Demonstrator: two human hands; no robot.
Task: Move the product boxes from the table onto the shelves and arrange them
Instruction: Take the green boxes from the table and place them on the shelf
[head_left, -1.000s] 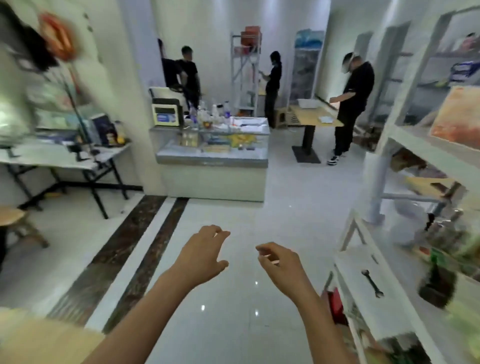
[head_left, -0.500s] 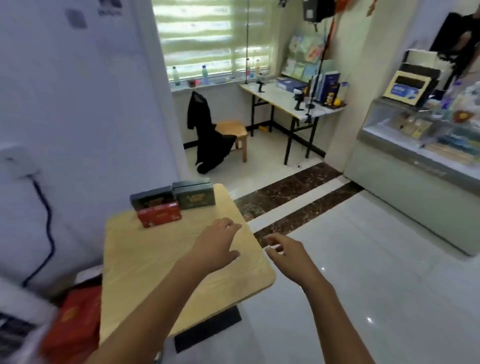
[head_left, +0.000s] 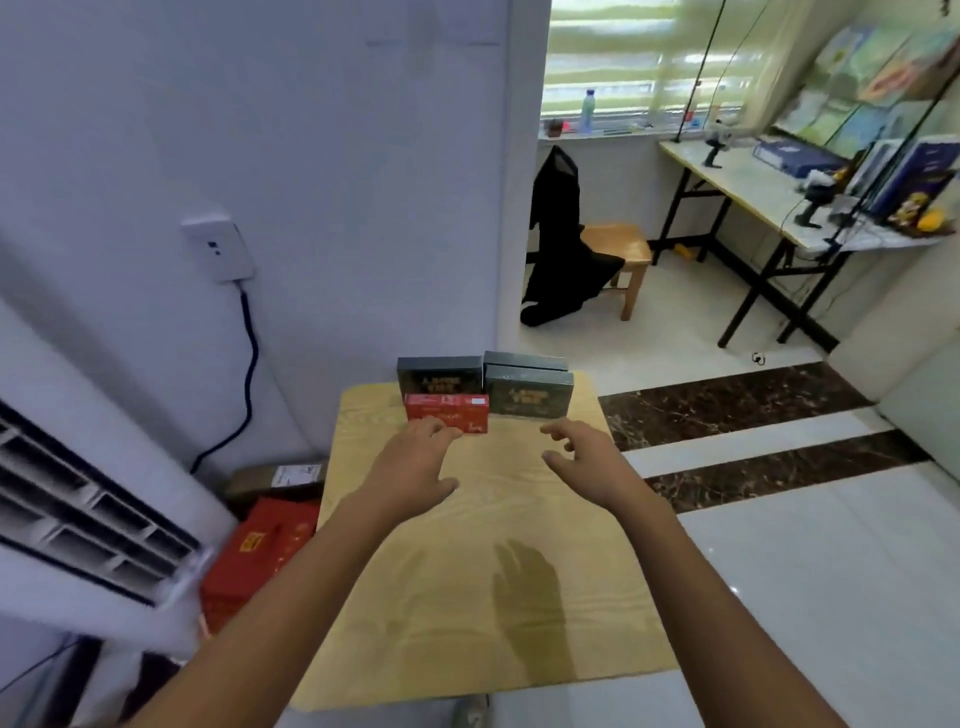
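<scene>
The product boxes stand in a cluster at the far edge of the pale wooden counter (head_left: 457, 613), close to the white wall. Furthest left is a dark rectangular carton with gold print (head_left: 439, 375), upright on a long side. A lower red rectangular cardboard box (head_left: 447, 413) sits just in front of it, its long axis running left to right across the view.

The left hand (head_left: 415, 460) hovers right at the near face of that red box. Whether its fingertips touch the box cannot be told. Its grip is open, with relaxed fingers holding nothing.

The right hand (head_left: 587, 457) is also empty, its grip open and fingers loosely spread above bare counter. Ahead of it and slightly to its left stands a second dark gold-printed carton (head_left: 530, 396), with a third dark carton (head_left: 524, 359) just behind that one.

The red box lies broadside to the left hand, which is the nearer hand. A forward reach and a grip over the box's narrow depth looks like the likely next move. The right hand is better placed for the second dark gold-printed carton.
</scene>
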